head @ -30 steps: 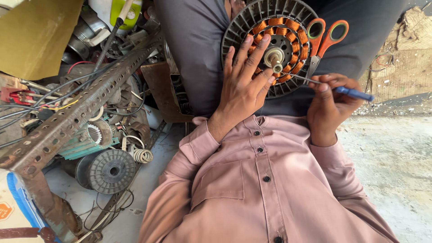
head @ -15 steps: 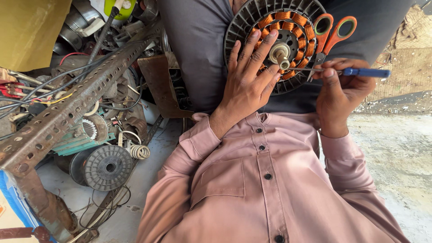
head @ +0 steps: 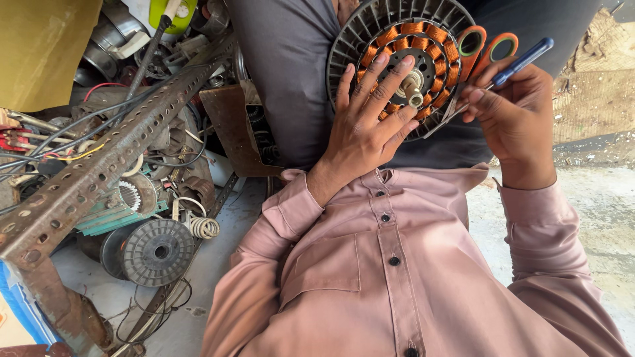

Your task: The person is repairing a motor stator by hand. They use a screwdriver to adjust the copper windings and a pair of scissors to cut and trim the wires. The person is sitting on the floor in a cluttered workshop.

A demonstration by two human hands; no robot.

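Observation:
A round grey motor stator [head: 397,49] with orange copper windings rests on my dark-trousered lap. My left hand [head: 370,125] lies flat over its lower half, fingers spread, holding it steady, with the fingertips next to the centre shaft [head: 413,82]. My right hand [head: 512,112] grips a thin tool with a blue handle [head: 522,61]. The handle points up and to the right, and the metal tip reaches the stator's right rim. Orange-handled scissors [head: 486,46] lie against the stator, just behind the tool.
To the left lies a pile of scrap. It includes a rusty perforated angle bar [head: 99,172], a grey round motor part [head: 159,250], a coil of white wire [head: 202,227], loose cables and a yellow board [head: 40,46]. Bare concrete floor [head: 595,205] is on the right.
My right hand has tilted the blue-handled tool so its handle points higher, and has moved slightly up beside the stator. My left hand stays on the stator.

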